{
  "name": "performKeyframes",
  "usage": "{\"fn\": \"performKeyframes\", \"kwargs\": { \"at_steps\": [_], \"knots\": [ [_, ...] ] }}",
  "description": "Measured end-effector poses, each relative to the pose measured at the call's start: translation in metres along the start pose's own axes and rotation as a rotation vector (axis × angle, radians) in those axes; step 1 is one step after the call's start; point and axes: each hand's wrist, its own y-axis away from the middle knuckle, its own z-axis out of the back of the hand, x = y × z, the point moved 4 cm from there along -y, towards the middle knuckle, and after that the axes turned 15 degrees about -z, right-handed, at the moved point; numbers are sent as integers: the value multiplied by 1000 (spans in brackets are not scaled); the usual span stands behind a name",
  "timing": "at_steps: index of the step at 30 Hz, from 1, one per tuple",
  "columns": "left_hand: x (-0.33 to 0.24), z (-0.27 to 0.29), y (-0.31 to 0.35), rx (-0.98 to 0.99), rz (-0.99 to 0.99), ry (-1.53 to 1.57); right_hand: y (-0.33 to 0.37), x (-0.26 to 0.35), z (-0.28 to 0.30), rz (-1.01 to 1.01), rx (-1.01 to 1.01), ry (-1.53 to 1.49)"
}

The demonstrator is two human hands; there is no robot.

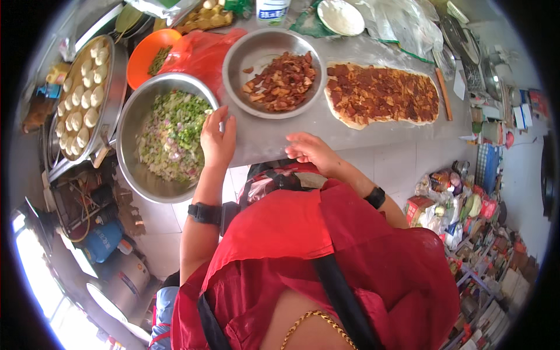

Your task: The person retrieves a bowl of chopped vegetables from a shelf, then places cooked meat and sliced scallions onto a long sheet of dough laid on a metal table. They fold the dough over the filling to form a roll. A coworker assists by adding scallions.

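Note:
My left hand (217, 139), a ring on one finger, is at the right rim of a large steel bowl (125, 157). Its fingers are loosely bent and apart, with nothing visible between them; whether it touches the rim is unclear. Chopped greens and purplish bits (175, 137) fill the bowl. My right hand (314, 153) hovers by the table's front edge, empty, fingers half curled and apart. Beyond the hands stands a second steel bowl (233, 96) with reddish-brown meat slices (284, 81). To its right a dough sheet (349, 121) lies flat, covered with similar meat (382, 93).
A rolling pin (444, 94) lies right of the dough. At far left, a round pan (116, 73) holds several white buns (81, 99). An orange bowl (137, 61) and red plastic bag (195, 55) sit behind the greens. A white bowl (341, 17) stands at the back.

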Motion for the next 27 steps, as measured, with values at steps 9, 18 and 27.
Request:
{"fn": "performKeyframes", "kwargs": {
  "at_steps": [9,18,27],
  "knots": [
    [-13,-88,-47,223,-50,-260,6,-24,131,49,-163,32],
    [5,-145,-85,628,127,-588,-49,54,207,572,-561,590],
    [25,-147,-90,645,171,-534,-104,124,215,216,-806,1057]
  ]
}}
